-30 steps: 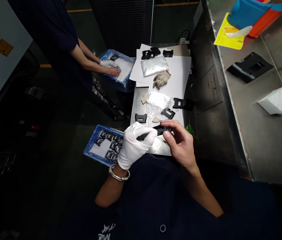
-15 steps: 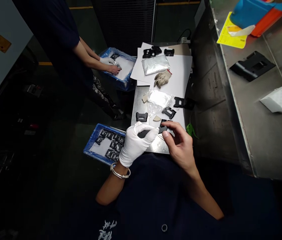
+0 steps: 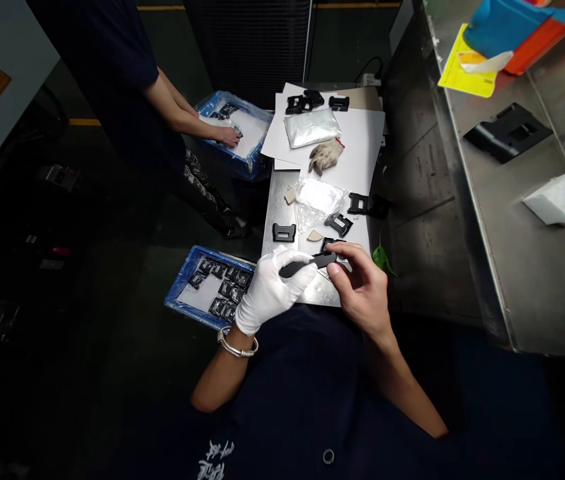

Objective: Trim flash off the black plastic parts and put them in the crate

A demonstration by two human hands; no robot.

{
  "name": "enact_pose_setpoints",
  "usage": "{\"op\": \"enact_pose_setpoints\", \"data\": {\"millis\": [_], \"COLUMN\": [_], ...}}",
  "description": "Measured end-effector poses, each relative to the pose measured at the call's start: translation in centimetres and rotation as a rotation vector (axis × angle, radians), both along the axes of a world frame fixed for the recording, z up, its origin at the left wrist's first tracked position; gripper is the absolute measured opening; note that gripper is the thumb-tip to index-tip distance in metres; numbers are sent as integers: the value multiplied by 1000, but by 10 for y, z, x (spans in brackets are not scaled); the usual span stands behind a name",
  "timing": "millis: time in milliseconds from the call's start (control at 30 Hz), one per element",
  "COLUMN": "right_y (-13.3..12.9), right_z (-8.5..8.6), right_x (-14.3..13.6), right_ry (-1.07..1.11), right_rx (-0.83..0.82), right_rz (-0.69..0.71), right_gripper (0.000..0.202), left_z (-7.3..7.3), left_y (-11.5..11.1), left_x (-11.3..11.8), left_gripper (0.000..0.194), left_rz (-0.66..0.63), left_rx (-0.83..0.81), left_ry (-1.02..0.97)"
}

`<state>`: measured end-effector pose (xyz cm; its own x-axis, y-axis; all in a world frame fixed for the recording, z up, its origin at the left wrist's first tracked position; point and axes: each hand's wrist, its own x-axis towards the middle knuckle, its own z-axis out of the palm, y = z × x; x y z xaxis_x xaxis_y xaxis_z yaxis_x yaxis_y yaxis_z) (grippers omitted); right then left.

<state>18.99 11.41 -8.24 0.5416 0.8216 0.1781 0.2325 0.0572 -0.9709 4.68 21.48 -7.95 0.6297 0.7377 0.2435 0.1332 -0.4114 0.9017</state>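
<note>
My left hand (image 3: 273, 288), in a white glove, is closed round one end of a black plastic part (image 3: 307, 264) above the near end of the metal table (image 3: 282, 193). The bare fingers of my right hand (image 3: 362, 287) pinch the other end of that part. Just beyond my hands lie a beige scrap (image 3: 315, 236) and several black parts, one of them (image 3: 283, 233) at the table's left side. A clear plastic bag (image 3: 318, 200) rests farther up.
A blue tray (image 3: 178, 301) of wrapped black parts stands left of my hands. Beyond it, another person's hands (image 3: 229, 136) reach into a second blue tray (image 3: 262, 148). A grey glove (image 3: 326, 156) lies on white sheets. A metal bench (image 3: 492, 220) stands at right.
The black part has shifted slightly between my fingers, and my gloved hand has moved a little left. The other person's gloved hand has moved left in the far tray.
</note>
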Motion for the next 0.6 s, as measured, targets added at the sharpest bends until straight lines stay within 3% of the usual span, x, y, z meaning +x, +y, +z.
{"op": "enact_pose_setpoints", "data": {"millis": [267, 433, 600], "right_y": [7, 8, 7], "right_z": [-6, -5, -1], "right_x": [-10, -9, -2], "right_ry": [14, 18, -42], "right_rx": [-102, -87, -25], "right_rz": [-93, -46, -36], "right_gripper": [26, 27, 23], "left_z": [-7, -7, -6], "left_y": [-2, -1, 0], "left_x": [6, 7, 7], "left_gripper": [15, 16, 17], "left_rz": [-26, -21, 9], "left_rx": [255, 212, 43], "left_ry": [60, 48, -2]}}
